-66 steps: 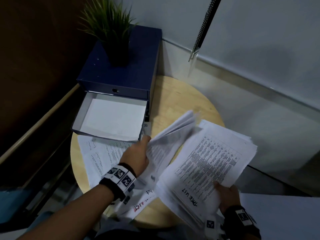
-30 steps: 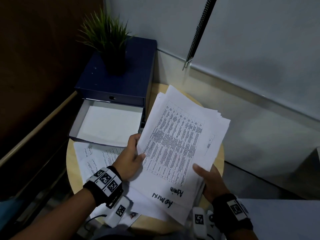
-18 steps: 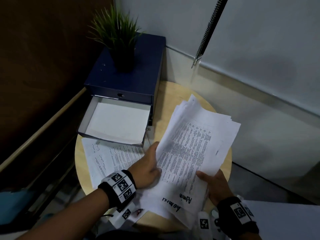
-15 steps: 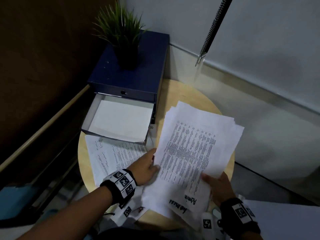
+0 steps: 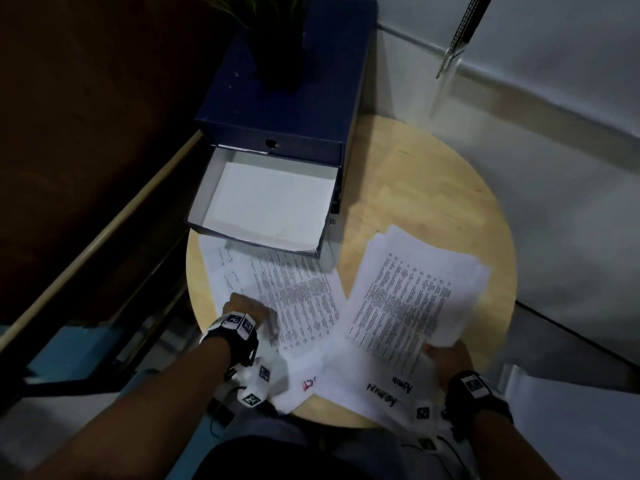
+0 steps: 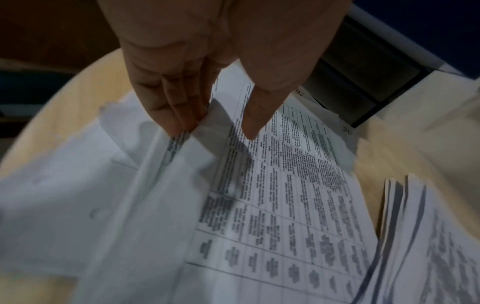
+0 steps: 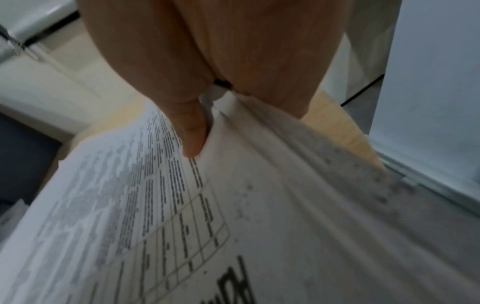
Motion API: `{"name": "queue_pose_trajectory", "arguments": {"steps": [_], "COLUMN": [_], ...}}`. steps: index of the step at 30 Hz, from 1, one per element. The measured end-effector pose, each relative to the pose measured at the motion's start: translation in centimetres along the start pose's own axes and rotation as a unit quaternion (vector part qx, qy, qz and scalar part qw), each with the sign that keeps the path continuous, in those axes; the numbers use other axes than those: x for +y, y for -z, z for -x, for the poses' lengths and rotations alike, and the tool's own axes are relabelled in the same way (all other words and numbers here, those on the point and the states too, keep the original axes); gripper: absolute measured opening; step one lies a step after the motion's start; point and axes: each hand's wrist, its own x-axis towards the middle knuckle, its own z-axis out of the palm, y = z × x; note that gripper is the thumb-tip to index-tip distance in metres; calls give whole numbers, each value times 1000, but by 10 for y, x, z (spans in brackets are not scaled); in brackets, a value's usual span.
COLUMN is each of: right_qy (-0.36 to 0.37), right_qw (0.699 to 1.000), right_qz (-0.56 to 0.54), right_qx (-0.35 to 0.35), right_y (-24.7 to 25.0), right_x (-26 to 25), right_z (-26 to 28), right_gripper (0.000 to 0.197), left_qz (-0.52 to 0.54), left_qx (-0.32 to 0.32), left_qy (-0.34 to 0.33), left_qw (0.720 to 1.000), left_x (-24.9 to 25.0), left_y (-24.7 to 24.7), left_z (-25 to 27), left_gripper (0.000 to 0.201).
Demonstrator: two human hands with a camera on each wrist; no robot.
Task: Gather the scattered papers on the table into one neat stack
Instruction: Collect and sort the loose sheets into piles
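A thick stack of printed papers (image 5: 412,303) lies slanted on the right half of the round wooden table (image 5: 415,188). My right hand (image 5: 440,351) grips its near corner, thumb (image 7: 192,139) on top and fingers hidden underneath. Loose printed sheets (image 5: 294,292) lie on the left, partly under the open drawer (image 5: 270,202). My left hand (image 5: 256,310) is at their near left edge. In the left wrist view the fingers (image 6: 179,117) and thumb (image 6: 253,123) pinch a raised fold of a sheet (image 6: 207,127). The stack's edge (image 6: 394,205) shows to the right.
A dark blue drawer box (image 5: 294,98) stands at the table's back left, with a potted plant (image 5: 277,39) on top. Its white drawer hangs open over the loose sheets. A blind wand (image 5: 460,32) hangs by the wall. A white surface (image 5: 571,427) sits low right.
My left hand has let go of the stack and moved left onto the loose sheets. The stack has come down towards the right of the table, held by my right hand alone.
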Motion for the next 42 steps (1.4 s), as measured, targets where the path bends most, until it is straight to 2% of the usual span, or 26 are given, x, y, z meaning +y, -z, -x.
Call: {"name": "queue_pose_trajectory", "arguments": {"steps": [1,2,4,6,7,9,11,14,15,16,18,21,23,25,27,29,31,33,34,36,39,42], "right_qy": [3,6,11,17,19,13,12,11,9,7,11,10,20,3,-38,-94,-89,-77,-75,-65,17,41], "right_qw": [999,999,997,996,996,995,996,994,995,997,999,1000,1000,999,991,955,916,896,898,919,951,972], "right_qz": [34,52,70,84,90,97,93,106,96,77,41,20,5,-24,-127,-278,-384,-428,-425,-380,-299,-225], "right_qx": [1,-2,5,4,4,7,12,10,7,9,11,8,-11,-36,-28,-40,-71,-88,-86,-83,-71,-48], "right_y": [-2,-4,-7,-8,-8,-8,-6,-4,-3,-3,-3,-2,-2,-1,-2,-2,0,3,2,-1,-7,-10], "right_x": [-2,-5,-11,-14,-15,-17,-19,-20,-22,-21,-23,-24,-22,-19,-16,-14,-12,-7,-7,-5,-3,2], "right_z": [-2,-2,0,1,3,5,8,11,14,14,16,19,20,20,18,20,26,26,28,29,27,22], "right_gripper": [35,40,45,48,49,48,40,14,8,15,35,46,55,59,56,64,70,71,71,76,88,86], "left_qz": [25,6,49,45,46,-21,-120,-158,-149,-136,-99,27,133,179,174,145,118,102,93,75,41,5], "left_qx": [-10,-29,-21,28,47,57,53,77,90,108,145,195,230,228,189,123,66,24,10,-18,-66,-111], "left_qy": [-30,-60,-70,-105,-135,-238,-339,-430,-461,-487,-523,-545,-536,-503,-457,-415,-378,-334,-318,-306,-322,-342], "left_qw": [999,998,996,993,989,969,932,886,870,856,834,815,801,814,851,890,916,937,943,949,944,933], "left_x": [3,5,16,28,36,45,55,66,70,74,83,97,107,118,128,134,131,124,120,114,115,119], "left_y": [1,1,4,5,5,-2,-1,4,8,13,29,67,88,93,81,54,20,-9,-21,-38,-54,-59], "left_z": [3,6,31,51,62,79,105,138,150,161,182,206,208,196,177,153,128,107,99,88,83,80], "left_gripper": [49,45,34,18,17,25,36,41,48,51,39,29,20,13,12,21,29,35,38,44,54,69]}}
